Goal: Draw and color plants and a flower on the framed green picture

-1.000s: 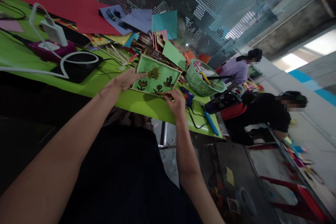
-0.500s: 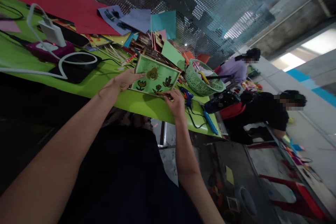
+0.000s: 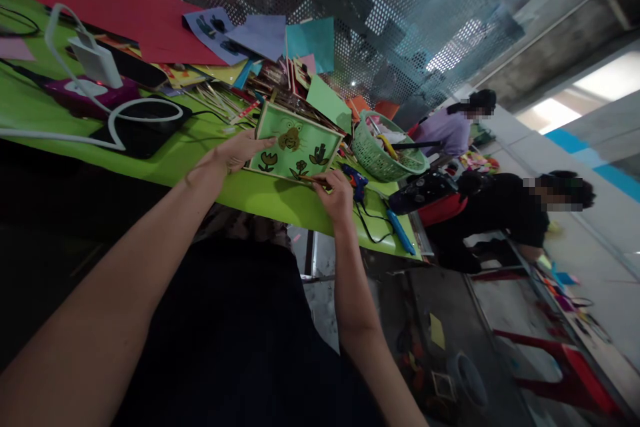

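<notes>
A green picture panel (image 3: pixel 287 159) with a pale raised frame is tilted up over the near edge of the green table. Dark flower shapes and a brown figure are on it. My left hand (image 3: pixel 243 149) grips its left side, with the thumb over the front. At the lower right edge, my right hand (image 3: pixel 334 192) pinches a thin brown stick (image 3: pixel 314 180), whose tip lies at the small flower near the bottom of the panel.
Beyond the panel are sticks and coloured paper (image 3: pixel 310 45). To the right are a green basket (image 3: pixel 375 155), a glue gun (image 3: pixel 356 181) and a blue tool (image 3: pixel 401 233). A power strip (image 3: pixel 90 95) with a white cable lies left. Two people work at far right.
Both hands and the panel hold nearly the same position. The view has shifted very slightly, and the head of the person in black at far right has moved a little right.
</notes>
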`<state>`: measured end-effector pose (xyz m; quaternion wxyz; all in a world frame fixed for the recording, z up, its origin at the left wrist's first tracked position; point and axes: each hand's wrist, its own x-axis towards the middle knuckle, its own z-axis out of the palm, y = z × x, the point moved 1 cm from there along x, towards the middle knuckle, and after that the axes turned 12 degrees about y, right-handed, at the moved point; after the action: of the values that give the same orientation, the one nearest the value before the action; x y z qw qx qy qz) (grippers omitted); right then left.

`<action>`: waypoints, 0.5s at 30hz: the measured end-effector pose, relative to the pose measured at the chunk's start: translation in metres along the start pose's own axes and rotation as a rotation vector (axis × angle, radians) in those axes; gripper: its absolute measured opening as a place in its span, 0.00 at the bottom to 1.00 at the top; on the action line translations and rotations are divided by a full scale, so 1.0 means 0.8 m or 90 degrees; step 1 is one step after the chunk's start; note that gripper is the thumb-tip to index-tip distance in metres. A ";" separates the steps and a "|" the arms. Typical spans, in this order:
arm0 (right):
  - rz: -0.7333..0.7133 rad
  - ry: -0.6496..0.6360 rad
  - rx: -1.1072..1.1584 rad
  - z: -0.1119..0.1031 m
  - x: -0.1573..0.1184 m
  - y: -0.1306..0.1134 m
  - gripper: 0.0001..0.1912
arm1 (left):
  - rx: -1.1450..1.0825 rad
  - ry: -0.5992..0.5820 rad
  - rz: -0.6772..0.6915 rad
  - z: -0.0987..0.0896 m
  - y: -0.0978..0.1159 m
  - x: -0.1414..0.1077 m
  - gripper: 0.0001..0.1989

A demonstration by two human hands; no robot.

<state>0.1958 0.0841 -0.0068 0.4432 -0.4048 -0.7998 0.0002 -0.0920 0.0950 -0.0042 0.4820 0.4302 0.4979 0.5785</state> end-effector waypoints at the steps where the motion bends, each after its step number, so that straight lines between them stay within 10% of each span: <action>1: 0.001 0.000 0.000 0.000 0.000 0.001 0.06 | -0.002 0.002 0.002 0.000 0.000 -0.001 0.26; 15: 0.040 -0.017 0.025 -0.004 0.001 -0.002 0.06 | -0.005 0.013 -0.025 -0.001 -0.005 0.002 0.15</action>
<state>0.1967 0.0820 -0.0039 0.4403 -0.4208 -0.7923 0.0352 -0.0927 0.0967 -0.0080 0.4899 0.4125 0.5090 0.5751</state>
